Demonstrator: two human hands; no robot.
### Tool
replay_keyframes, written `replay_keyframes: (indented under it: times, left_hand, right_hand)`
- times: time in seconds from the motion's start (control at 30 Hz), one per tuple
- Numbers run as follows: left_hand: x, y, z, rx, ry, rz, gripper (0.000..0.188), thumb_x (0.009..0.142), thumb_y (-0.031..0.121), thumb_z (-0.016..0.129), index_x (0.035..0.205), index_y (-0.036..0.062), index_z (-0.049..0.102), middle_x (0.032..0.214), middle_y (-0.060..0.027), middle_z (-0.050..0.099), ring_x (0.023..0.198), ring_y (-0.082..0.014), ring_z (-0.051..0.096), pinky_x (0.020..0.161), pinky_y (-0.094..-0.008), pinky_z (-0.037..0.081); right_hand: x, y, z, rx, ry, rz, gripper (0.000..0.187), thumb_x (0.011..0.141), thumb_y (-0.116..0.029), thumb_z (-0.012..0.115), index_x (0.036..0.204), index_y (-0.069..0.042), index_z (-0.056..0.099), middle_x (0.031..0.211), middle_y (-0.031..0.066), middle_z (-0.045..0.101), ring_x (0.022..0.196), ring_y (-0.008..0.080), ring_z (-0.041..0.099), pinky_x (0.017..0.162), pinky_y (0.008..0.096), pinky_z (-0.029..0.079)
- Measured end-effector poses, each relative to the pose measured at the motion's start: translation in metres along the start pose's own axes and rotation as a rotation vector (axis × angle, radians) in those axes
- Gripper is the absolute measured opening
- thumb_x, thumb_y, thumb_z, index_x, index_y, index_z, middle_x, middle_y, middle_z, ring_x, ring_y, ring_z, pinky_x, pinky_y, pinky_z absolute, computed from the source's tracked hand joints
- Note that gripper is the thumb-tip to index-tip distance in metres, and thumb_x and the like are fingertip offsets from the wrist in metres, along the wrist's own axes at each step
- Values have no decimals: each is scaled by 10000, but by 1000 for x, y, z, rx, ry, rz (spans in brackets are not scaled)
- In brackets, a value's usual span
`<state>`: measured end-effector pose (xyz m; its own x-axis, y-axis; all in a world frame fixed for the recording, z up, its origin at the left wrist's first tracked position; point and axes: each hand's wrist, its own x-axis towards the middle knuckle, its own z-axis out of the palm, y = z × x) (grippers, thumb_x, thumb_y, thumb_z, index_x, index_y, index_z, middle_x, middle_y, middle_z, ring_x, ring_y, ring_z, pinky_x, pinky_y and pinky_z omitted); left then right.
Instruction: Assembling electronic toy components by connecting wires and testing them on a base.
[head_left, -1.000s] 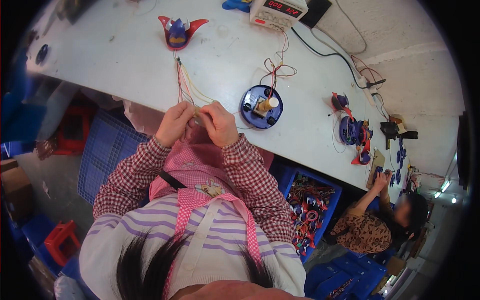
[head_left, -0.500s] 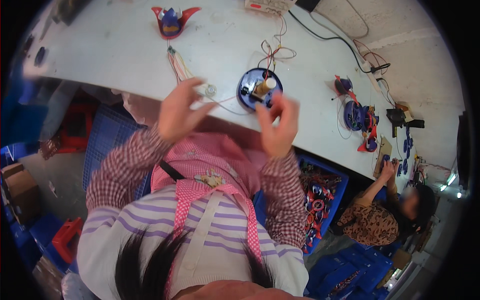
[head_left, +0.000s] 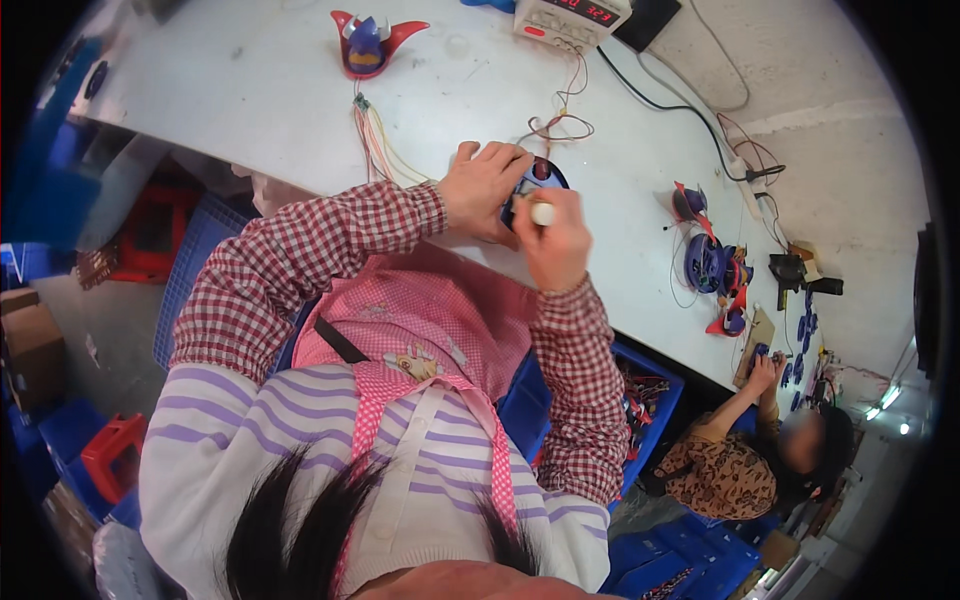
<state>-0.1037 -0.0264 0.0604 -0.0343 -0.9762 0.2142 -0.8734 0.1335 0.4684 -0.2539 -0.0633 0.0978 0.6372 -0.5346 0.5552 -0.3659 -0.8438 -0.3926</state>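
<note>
The left hand (head_left: 485,195) has crossed to grip the round blue base (head_left: 556,178) on the white table (head_left: 250,110), while the right hand (head_left: 562,238) clasps its white-topped cylinder (head_left: 543,213), seemingly a step calling for firm bracing.

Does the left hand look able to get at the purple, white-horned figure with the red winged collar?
Probably yes: nothing seems to stand between the left hand and the figure; the thin coloured wires lie to one side. It must first leave the round blue disc it appears to touch.
</note>
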Motion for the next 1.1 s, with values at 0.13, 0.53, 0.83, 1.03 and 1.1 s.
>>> replay_keyframes:
  times: [0.13, 0.53, 0.83, 1.03, 1.1]
  left_hand:
    - [-6, -1, -15, -26, 40, 71, 1044, 499, 510, 801, 1317, 40, 355, 1284, -150, 404, 1170, -311, 384, 984, -462, 272]
    - [-56, -184, -106, -24, 700, -697, 902, 632, 503, 768, 1246, -54, 413, 1194, -179, 483, 1114, -296, 453, 942, -375, 390]
    - [-21, -181, -115, -24, 473, -806, 722, 648, 349, 798, 1180, -24, 482, 1058, -144, 573, 1056, -256, 511, 873, -324, 427]
    - [-21, -176, -116, -767, 543, -666, 653, 633, 314, 810, 1123, -12, 529, 969, -104, 612, 895, -196, 568, 769, -271, 451]
    - [-22, -160, -115, -1021, 561, -617, 645, 626, 314, 814, 1108, -14, 538, 949, -97, 619, 855, -184, 577, 748, -263, 455]
  right_hand:
    - [18, 58, -44, 244, 176, 474, 165, 790, -162, 656, 826, -15, 592, 746, 83, 592, 624, 192, 556, 567, 280, 466]
    - [32, 54, -23, -226, 342, 109, 348, 808, -204, 672, 1069, 4, 573, 960, 84, 597, 700, 190, 556, 589, 283, 467]
    - [124, -108, 168, -69, -496, 160, 407, 810, -367, 634, 983, 1, 626, 915, 118, 556, 751, 287, 610, 659, 346, 480]
    - [129, -76, 148, 393, -433, 316, 307, 792, -217, 649, 994, 13, 630, 817, 88, 633, 664, 236, 583, 609, 323, 473]
    - [118, -48, 108, 929, -404, 631, 263, 770, -117, 662, 994, 18, 628, 808, 73, 643, 616, 179, 528, 587, 283, 451]
